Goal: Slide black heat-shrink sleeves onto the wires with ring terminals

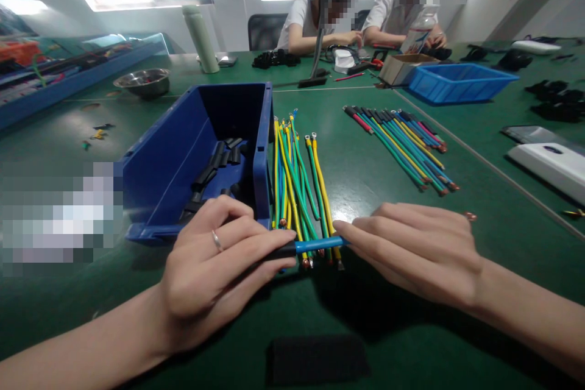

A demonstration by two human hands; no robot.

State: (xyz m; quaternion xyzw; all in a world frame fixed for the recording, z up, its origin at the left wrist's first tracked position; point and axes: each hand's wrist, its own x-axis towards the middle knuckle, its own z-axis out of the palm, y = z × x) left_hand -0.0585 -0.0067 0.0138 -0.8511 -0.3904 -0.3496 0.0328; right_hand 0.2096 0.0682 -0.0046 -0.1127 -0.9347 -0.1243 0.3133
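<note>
Between my two hands stretches a blue cable (pixel 320 245) with a black sleeve (pixel 287 250) around its left part. My left hand (pixel 214 274), wearing a ring, pinches the sleeve between thumb and fingers. At the cable's right part, my right hand (pixel 411 250) is closed around it and hides that end. Just beyond lies a bunch of green-and-yellow cables (pixel 292 177) with metal lugs. A deep blue bin (pixel 159 170) beside my left hand holds several short black tube pieces (pixel 214 167).
Sleeved cables (pixel 397 146) lie in a row at the right. Farther back are a light blue tray (pixel 461 82), a cardboard box (pixel 397 70), a metal bowl (pixel 144 82) and a pale bottle (pixel 201 39). A black block (pixel 317 359) lies near me. Two people sit opposite.
</note>
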